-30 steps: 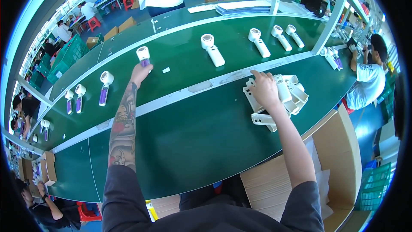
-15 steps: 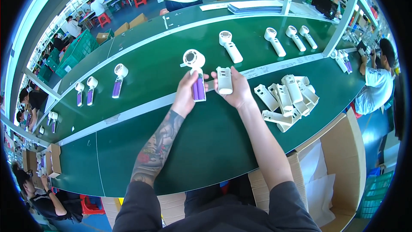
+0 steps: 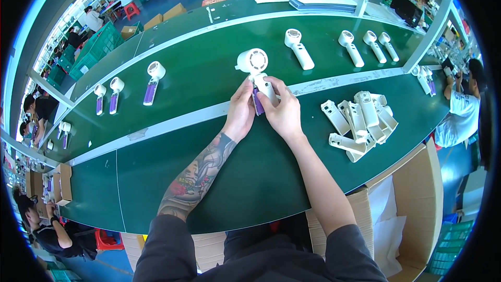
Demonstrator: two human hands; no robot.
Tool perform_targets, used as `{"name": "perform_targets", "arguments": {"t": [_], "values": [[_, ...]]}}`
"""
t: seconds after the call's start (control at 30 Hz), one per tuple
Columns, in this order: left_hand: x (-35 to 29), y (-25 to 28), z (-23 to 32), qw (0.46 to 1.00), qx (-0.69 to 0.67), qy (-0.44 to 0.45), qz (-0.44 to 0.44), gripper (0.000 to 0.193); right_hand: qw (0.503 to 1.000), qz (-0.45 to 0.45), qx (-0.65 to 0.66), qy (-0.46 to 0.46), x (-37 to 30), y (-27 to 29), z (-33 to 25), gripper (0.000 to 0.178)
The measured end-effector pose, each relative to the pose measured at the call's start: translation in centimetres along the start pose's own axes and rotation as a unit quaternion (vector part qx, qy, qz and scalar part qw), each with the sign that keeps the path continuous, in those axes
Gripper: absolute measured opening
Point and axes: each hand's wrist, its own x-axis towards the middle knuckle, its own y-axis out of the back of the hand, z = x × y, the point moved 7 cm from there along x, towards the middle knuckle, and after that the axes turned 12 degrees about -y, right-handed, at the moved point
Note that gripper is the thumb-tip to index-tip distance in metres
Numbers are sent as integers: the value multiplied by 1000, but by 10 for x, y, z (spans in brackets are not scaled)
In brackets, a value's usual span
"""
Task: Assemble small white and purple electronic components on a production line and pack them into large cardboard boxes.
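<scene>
A white handheld fan (image 3: 256, 61) with a round head stands upright between my hands, its handle toward me. My left hand (image 3: 240, 109) is closed around the left side of that handle, where purple battery cells (image 3: 258, 104) show. Closed on a white handle cover (image 3: 268, 91), my right hand (image 3: 284, 112) holds it against the handle's right side, slightly tilted. The fingers hide part of the joint, so I cannot tell whether the cover is seated. To the right lies a loose pile of similar white covers (image 3: 367, 112).
Fans with purple cells exposed, such as one fan (image 3: 153, 83), lie left on the green belt (image 3: 203, 81); covered fans, such as another fan (image 3: 299, 49), lie right. A cardboard box (image 3: 412, 203) stands by the near right edge. A co-worker (image 3: 443, 99) sits at far right.
My right hand has brought the cover left onto the fan's handle and turned over it. Both hands and the fan now sit together. The view has shifted slightly.
</scene>
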Motion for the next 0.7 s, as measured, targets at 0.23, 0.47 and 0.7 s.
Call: {"name": "perform_targets", "arguments": {"t": [0.23, 0.47, 0.7], "values": [[7, -8, 12, 987, 122, -54, -91, 36, 974, 111, -145, 133, -12, -6, -12, 58], [1, -21, 10, 977, 159, -24, -138, 37, 967, -8, 239, -89, -1, -20, 34, 62], [-1, -21, 14, 879, 389, -204, -185, 47, 999, 13, -22, 36, 1, -9, 17, 64]]}}
